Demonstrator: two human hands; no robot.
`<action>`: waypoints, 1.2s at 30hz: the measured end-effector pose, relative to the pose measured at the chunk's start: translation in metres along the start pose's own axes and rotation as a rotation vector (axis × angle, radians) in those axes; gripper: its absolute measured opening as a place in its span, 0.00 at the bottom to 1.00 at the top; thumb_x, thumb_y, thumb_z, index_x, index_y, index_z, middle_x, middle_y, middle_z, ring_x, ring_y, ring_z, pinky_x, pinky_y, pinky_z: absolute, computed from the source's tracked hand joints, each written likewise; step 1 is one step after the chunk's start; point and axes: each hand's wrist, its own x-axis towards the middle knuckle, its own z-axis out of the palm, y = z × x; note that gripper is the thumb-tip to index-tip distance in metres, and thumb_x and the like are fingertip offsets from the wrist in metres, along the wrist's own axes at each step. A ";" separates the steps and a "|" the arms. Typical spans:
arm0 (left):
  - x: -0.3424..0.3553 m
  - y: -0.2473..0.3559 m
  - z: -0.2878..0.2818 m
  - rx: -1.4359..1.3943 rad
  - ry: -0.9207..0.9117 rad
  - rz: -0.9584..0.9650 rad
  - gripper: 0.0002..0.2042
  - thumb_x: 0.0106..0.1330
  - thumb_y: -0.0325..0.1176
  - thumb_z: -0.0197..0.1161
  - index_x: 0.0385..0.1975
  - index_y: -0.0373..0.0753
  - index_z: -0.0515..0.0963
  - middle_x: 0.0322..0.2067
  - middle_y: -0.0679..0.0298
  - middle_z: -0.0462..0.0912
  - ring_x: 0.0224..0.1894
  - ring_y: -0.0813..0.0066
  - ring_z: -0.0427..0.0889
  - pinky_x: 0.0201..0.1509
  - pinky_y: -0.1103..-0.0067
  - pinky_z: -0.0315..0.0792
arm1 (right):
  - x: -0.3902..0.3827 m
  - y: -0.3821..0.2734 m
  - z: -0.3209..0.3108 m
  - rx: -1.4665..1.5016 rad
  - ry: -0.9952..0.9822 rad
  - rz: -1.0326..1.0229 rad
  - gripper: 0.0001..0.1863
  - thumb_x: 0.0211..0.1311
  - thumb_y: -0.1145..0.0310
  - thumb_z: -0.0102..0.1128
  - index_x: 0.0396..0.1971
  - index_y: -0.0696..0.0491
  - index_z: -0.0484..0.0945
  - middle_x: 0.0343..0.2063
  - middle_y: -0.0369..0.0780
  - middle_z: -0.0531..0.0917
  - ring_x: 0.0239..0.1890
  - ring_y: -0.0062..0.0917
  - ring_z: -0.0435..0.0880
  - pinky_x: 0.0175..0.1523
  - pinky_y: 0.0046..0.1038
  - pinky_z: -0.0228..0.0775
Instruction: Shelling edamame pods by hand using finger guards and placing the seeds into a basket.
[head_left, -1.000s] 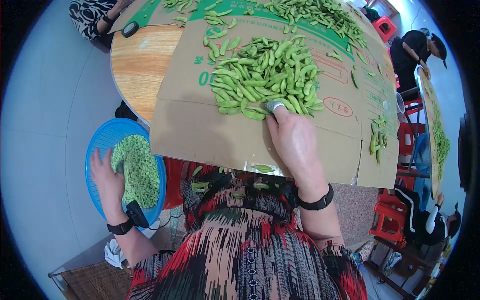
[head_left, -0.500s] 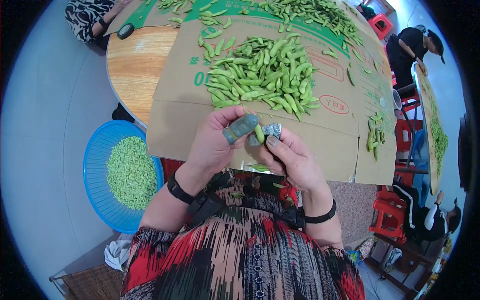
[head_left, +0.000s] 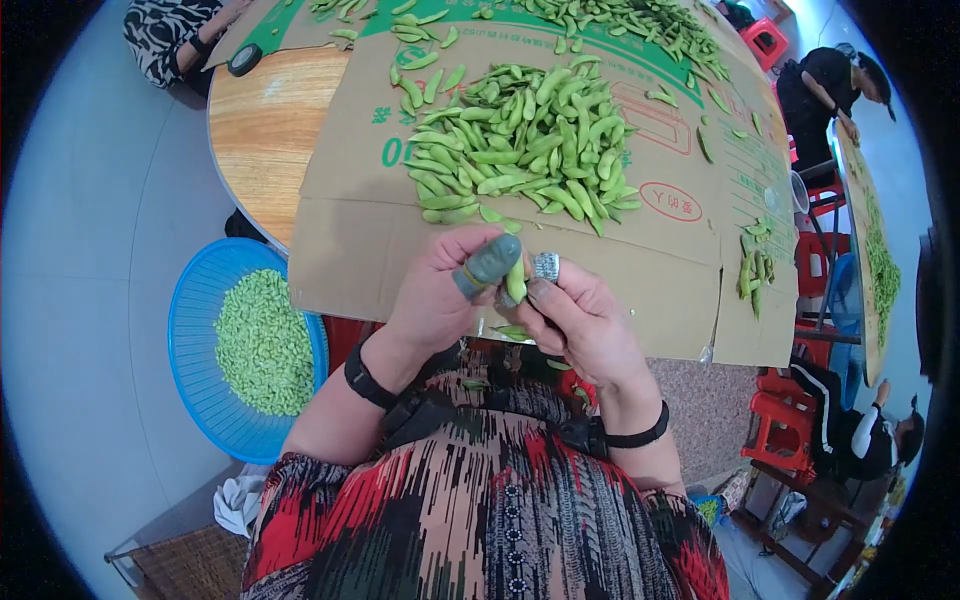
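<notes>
A green soybean pod point(head_left: 516, 281) stands nearly upright between my two hands, over the near edge of the cardboard sheet point(head_left: 390, 245). My left hand point(head_left: 437, 292) pinches it, the thumb wearing a grey-green rubber cover point(head_left: 490, 262). From the other side my right hand point(head_left: 592, 325) is closed on the same pod, with a grey patterned finger cover point(head_left: 546, 265) on one finger. Just beyond my fingers lies a heap of pods point(head_left: 530, 140). Another pod point(head_left: 512, 332) rests below my hands at the cardboard's edge. The fingertips partly hide the held pod.
A blue basket point(head_left: 190, 385) of shelled beans point(head_left: 265, 340) stands low at my left. More pods point(head_left: 640, 35) cover the table's far side, and a small bunch point(head_left: 755, 268) lies at right. Other people point(head_left: 830, 95) sit around, with red stools point(head_left: 780, 430) at the right.
My hands have shifted slightly, and more of the held pod now shows between them. The right finger cover has turned upward. The whole view has moved a little.
</notes>
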 end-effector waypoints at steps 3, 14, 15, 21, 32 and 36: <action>-0.003 -0.001 -0.002 -0.106 -0.032 -0.093 0.06 0.62 0.33 0.59 0.33 0.37 0.77 0.26 0.75 0.77 0.26 0.93 0.68 0.27 0.92 0.59 | 0.000 -0.001 0.000 0.302 -0.050 0.176 0.09 0.68 0.69 0.41 0.34 0.54 0.72 0.15 0.26 0.66 0.15 0.09 0.57 0.20 0.14 0.49; 0.001 0.007 0.004 0.262 -0.004 -0.047 0.08 0.61 0.25 0.58 0.40 0.34 0.75 0.29 0.68 0.78 0.26 0.86 0.74 0.25 0.90 0.66 | 0.005 0.003 -0.002 -0.236 0.231 -0.061 0.10 0.64 0.69 0.50 0.24 0.57 0.73 0.14 0.27 0.69 0.17 0.09 0.62 0.21 0.16 0.55; 0.000 0.007 0.001 0.262 -0.004 -0.047 0.08 0.61 0.25 0.58 0.40 0.34 0.75 0.29 0.68 0.78 0.26 0.86 0.74 0.25 0.90 0.66 | 0.004 0.001 -0.001 -0.236 0.231 -0.061 0.10 0.64 0.69 0.50 0.24 0.57 0.73 0.14 0.27 0.69 0.17 0.09 0.62 0.21 0.16 0.55; -0.003 0.009 -0.010 -0.151 0.032 -0.035 0.08 0.62 0.23 0.54 0.39 0.35 0.76 0.29 0.67 0.78 0.20 0.89 0.65 0.21 0.91 0.57 | 0.013 0.003 -0.006 -0.360 0.119 -0.057 0.10 0.63 0.67 0.51 0.25 0.57 0.73 0.13 0.31 0.72 0.13 0.16 0.68 0.19 0.22 0.58; -0.013 0.012 -0.006 0.343 0.230 0.004 0.10 0.56 0.18 0.47 0.32 0.37 0.74 0.25 0.72 0.73 0.25 0.88 0.68 0.26 0.89 0.62 | 0.043 0.010 0.002 -1.363 0.447 -0.356 0.10 0.56 0.65 0.56 0.27 0.58 0.73 0.15 0.48 0.77 0.19 0.44 0.77 0.24 0.41 0.68; -0.019 0.008 0.000 0.635 -0.033 -0.074 0.11 0.54 0.18 0.51 0.36 0.37 0.74 0.28 0.71 0.74 0.30 0.86 0.72 0.31 0.88 0.65 | 0.033 0.005 -0.003 -1.025 0.519 -0.339 0.08 0.53 0.69 0.58 0.25 0.59 0.74 0.17 0.50 0.77 0.21 0.45 0.77 0.25 0.40 0.67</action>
